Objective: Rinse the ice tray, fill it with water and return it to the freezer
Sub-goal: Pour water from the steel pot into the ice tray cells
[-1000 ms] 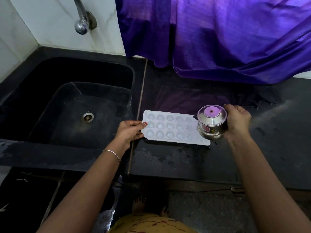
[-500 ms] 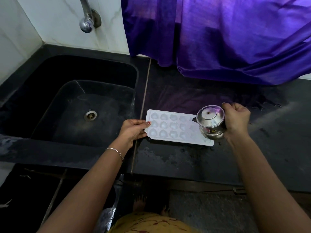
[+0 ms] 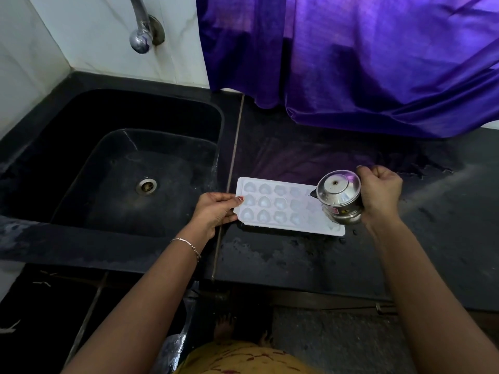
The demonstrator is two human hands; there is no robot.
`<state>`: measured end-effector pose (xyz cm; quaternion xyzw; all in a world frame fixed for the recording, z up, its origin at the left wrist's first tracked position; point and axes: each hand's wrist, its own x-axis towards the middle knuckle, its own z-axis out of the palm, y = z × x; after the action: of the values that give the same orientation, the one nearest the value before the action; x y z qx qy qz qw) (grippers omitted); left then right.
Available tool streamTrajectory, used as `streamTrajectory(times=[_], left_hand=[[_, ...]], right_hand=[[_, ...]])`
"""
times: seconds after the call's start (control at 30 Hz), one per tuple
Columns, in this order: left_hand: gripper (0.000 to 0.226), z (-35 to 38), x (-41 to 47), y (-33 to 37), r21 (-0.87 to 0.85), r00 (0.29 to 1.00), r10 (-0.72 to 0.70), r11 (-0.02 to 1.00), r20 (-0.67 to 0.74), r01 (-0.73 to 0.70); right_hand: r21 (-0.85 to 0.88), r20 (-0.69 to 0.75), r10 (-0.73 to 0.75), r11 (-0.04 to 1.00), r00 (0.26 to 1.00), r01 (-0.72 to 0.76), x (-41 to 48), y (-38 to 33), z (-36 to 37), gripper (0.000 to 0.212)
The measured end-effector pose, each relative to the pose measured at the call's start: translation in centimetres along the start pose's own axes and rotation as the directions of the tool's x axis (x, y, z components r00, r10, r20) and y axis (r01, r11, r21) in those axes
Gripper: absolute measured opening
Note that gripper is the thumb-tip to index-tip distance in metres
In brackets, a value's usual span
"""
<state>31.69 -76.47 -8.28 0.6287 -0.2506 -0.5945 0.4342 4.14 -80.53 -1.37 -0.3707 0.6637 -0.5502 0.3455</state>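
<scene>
On the black counter (image 3: 297, 265) just right of the sink (image 3: 135, 184) lies a white ice tray (image 3: 280, 206), flat, long side running 9 to 3 o'clock, with heart-shaped cavities in three rows. The tray's left end sits near the seam (image 3: 232, 168) between sink slab and counter. Left hand (image 3: 216, 210) grips the tray's left short edge, thumb on top at the rim, fingers curled under or along the edge; closed on the tray. A thin bracelet (image 3: 189, 244) circles the left wrist. Right hand (image 3: 380, 194) is wrapped tight around a small steel pot (image 3: 339, 197), fingers clamped on its side. The pot is tipped toward 9 o'clock, its base facing the camera, hanging over the tray's right end and covering the rightmost cavities. Cannot tell if water is leaving the pot; the mouth is hidden. Cavity contents look pale and glossy; cannot tell the fill level. Wet patches and droplets spread on the counter at 6 o'clock from the tray. The sink basin is black with a metal drain (image 3: 146, 186) at its centre. A chrome tap (image 3: 141, 31) comes off the white tiled wall at 12 o'clock from the sink. Purple curtain (image 3: 364, 55) hangs at 12 to 2 o'clock behind the counter, its hem touching the counter top. A yellow garment (image 3: 243, 360) shows at bottom centre.
</scene>
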Motion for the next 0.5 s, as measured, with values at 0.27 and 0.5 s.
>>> streamTrajectory(times=[0.27,0.5], left_hand=[[0.007,-0.02,0.24,-0.1,0.0,1.0,-0.002,1.0,0.003,0.002],[0.009,-0.16,0.44,-0.26,0.0,1.0,-0.003,1.0,0.012,0.003]], right_hand=[[-0.007,0.003,0.002,1.0,1.0,-0.002,0.18,0.06,0.12,0.039],[0.03,-0.015,0.032,0.999,0.999,-0.032,0.21,0.07,0.18,0.041]])
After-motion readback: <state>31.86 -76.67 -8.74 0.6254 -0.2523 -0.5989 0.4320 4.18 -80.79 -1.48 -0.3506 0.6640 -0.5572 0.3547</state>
